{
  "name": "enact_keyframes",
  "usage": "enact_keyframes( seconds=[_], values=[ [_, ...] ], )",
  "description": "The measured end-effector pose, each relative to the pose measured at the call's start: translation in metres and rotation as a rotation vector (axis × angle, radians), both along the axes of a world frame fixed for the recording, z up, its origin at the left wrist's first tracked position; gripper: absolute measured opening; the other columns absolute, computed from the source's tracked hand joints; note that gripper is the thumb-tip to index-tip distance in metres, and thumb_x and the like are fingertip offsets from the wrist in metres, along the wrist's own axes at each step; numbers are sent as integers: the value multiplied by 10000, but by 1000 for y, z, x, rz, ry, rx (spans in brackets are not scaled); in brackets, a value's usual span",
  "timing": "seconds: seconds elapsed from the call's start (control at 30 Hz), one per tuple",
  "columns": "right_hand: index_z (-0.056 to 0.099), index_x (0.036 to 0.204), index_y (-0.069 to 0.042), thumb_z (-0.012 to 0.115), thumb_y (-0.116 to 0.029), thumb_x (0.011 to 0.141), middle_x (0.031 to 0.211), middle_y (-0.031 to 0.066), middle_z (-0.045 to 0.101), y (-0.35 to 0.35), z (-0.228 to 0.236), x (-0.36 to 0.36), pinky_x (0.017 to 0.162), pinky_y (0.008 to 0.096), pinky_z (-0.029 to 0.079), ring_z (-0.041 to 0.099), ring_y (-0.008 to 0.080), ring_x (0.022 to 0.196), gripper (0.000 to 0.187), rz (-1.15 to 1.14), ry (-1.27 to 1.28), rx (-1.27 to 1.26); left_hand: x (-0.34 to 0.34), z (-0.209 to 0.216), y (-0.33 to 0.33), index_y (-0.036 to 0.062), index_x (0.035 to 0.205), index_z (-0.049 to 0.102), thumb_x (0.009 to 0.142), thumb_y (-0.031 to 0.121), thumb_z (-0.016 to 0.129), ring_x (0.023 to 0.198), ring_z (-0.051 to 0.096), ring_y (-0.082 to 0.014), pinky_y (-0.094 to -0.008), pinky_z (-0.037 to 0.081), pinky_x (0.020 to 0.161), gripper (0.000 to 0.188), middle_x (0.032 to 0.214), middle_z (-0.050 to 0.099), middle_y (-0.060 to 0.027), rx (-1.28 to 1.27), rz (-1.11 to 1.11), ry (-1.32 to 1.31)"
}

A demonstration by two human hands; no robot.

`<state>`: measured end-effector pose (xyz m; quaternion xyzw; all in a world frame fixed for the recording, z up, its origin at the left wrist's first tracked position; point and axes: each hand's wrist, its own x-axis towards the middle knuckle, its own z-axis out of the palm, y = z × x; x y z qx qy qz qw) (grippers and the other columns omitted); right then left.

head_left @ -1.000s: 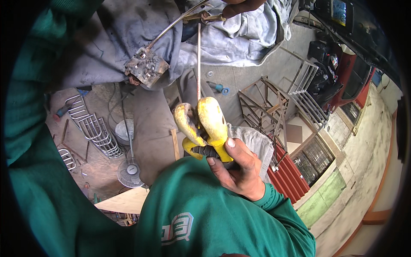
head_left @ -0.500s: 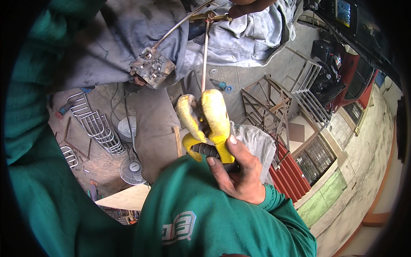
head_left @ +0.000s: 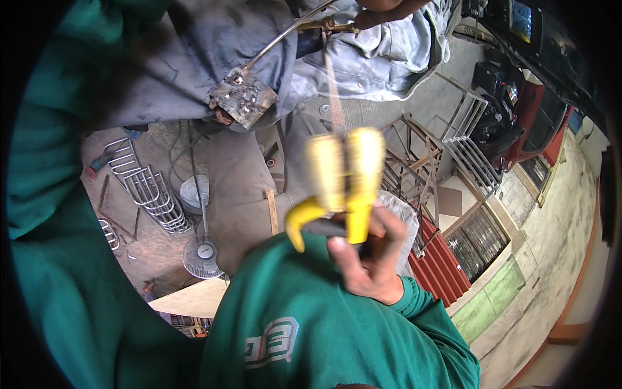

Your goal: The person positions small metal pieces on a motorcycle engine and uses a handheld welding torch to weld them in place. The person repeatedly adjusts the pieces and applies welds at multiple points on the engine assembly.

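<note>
My right hand [head_left: 370, 256] is wrapped round a yellow electrode holder [head_left: 365, 188], blurred by motion. From its jaws a thin welding rod [head_left: 334, 91] points up to a brass-coloured fitting [head_left: 328, 26]. Cut off by the top edge, my left hand [head_left: 392, 11] has its fingers closed at the fitting's right end; most of this hand is hidden. A bare metal rod [head_left: 285, 37] slants past the fitting, down to a square, scorched steel plate [head_left: 243, 97]. Grey cloth [head_left: 175, 58] lies under the plate.
Bent-tube metal racks [head_left: 152, 194] and a fan [head_left: 201, 258] stand on the floor at left, by a white bucket [head_left: 194, 191]. At right are rusty metal frames [head_left: 414, 152], red corrugated sheeting [head_left: 437, 259] and a red vehicle [head_left: 541, 123]. A board [head_left: 191, 298] lies lower left.
My right hand has shifted a little to the right with the electrode holder, and the welding rod swings with it. The plate and the fitting appear slightly further right in view.
</note>
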<state>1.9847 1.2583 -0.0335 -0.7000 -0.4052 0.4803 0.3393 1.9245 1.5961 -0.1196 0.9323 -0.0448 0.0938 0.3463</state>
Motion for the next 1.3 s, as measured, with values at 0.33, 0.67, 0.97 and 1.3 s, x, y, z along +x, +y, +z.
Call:
enact_keyframes(
  seconds=[0.33,0.67,0.97,1.3],
  values=[
    [334,1484,17,701,54,941,1185,253,662,2,3,-2,757,369,594,727,240,895,657,18,1,32,-5,7,6,-8,867,775,824,63,622,859,714,-280,-417,549,811,174,889,745,-158,8,-10,16],
    [390,1416,42,737,27,930,1143,249,631,4,-8,-13,812,401,584,715,294,944,597,-36,-44,149,-5,15,14,-11,866,772,833,46,599,832,713,-276,-407,553,787,185,874,740,-158,12,-23,25],
    [391,1467,-17,781,89,853,960,212,687,-10,-4,-16,658,345,566,710,248,795,735,144,-171,219,-1,36,27,-14,831,751,846,37,559,783,687,-276,-407,541,765,199,822,714,-146,-76,108,-9],
    [247,1417,-31,737,-13,940,1220,270,581,-20,-2,8,925,388,554,680,299,1083,683,36,-137,270,6,7,24,-28,909,713,879,10,531,854,684,-259,-404,550,838,188,889,706,-146,160,230,-663]
  ],
)
